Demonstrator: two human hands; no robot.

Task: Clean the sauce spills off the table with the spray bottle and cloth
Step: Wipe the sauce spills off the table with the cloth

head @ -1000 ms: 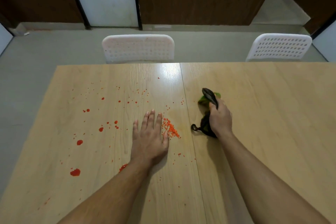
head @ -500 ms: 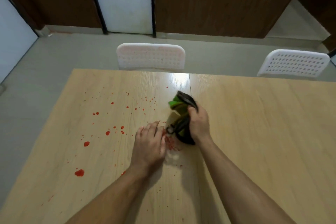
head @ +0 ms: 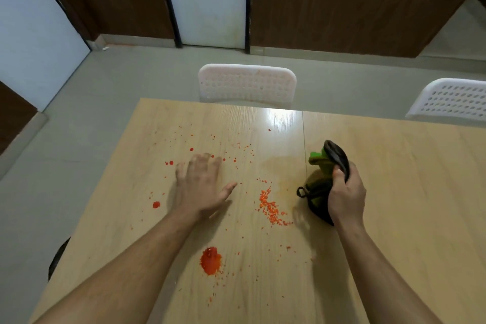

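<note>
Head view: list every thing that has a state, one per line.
Light wooden table: spattered with red sauce, not yet wiped clean.
Large red sauce blob: unwiped, near the table's front.
Orange-red droplet trail: unwiped, between the hands.
Green and black cloth: bunched, resting on the table.
Right hand: grips the cloth.
Left hand: fingers spread, blurred.

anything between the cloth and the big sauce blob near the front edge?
Nothing visible. The right hand grips the cloth; bare table and scattered red specks lie between it and the blob. The left hand lies off that line.

Green-black cloth (head: pixel 319 187) bunched; red sauce spills (head: pixel 210 260) scattered
</note>
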